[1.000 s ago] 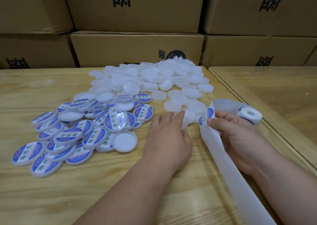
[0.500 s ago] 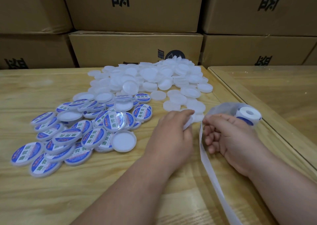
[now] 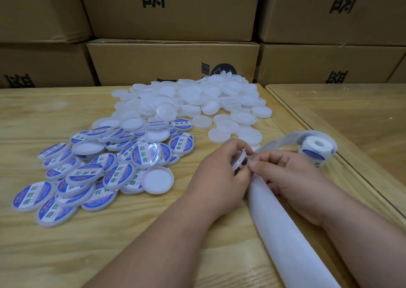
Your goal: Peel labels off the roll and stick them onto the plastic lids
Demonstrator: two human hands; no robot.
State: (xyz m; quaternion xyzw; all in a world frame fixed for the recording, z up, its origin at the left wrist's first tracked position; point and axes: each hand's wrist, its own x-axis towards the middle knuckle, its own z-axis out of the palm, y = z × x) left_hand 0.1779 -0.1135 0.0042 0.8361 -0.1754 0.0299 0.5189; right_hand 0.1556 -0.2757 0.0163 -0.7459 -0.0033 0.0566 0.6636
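Note:
My left hand grips a white plastic lid, tilted on edge just above the table. Right beside it, my right hand pinches the backing strip at the lid's edge; whether a label is between the fingers is hidden. The label roll stands on the table to the right of my hands, and its white strip loops to my fingers and trails off toward me. A pile of plain white lids lies at the back. Lids with blue labels lie heaped to the left.
Stacked cardboard boxes wall off the back of the wooden table. A second, glass-topped table adjoins on the right, with a seam running close past the roll.
My left hand has picked a plain lid from the pile and lifted it. My right hand turned the strip and came in against the lid. The strip's tail now lies wide and flat.

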